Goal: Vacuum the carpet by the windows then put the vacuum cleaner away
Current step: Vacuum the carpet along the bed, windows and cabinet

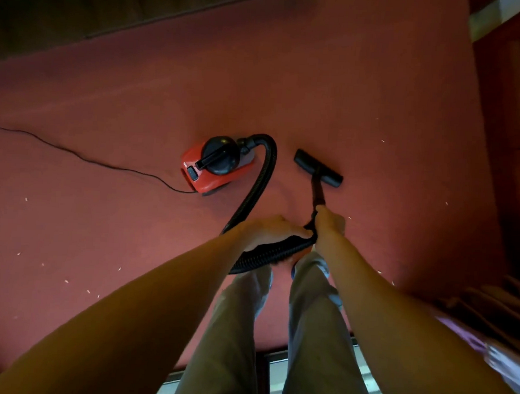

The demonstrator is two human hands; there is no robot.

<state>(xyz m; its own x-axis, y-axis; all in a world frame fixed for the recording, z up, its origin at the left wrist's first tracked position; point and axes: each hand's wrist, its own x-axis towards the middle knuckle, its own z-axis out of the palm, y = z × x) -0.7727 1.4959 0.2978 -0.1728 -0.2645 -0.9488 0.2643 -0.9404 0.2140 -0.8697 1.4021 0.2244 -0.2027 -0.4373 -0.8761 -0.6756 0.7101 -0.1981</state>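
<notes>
A small red and black vacuum cleaner (pixel 215 167) sits on the red carpet (pixel 363 90) ahead of me. Its ribbed black hose (pixel 261 182) arcs from the body down to my hands. My left hand (pixel 270 229) grips the hose where it loops in front of my legs. My right hand (pixel 329 223) grips the black wand (pixel 317 194) near its upper end. The wide black floor nozzle (pixel 317 168) rests on the carpet just right of the vacuum body.
A thin black power cord (pixel 83 157) runs from the vacuum across the carpet to the left edge. Small pale crumbs (pixel 67 281) dot the carpet on both sides. Dark wooden furniture (pixel 510 119) stands at the right; a dark skirting (pixel 111 17) runs along the top left.
</notes>
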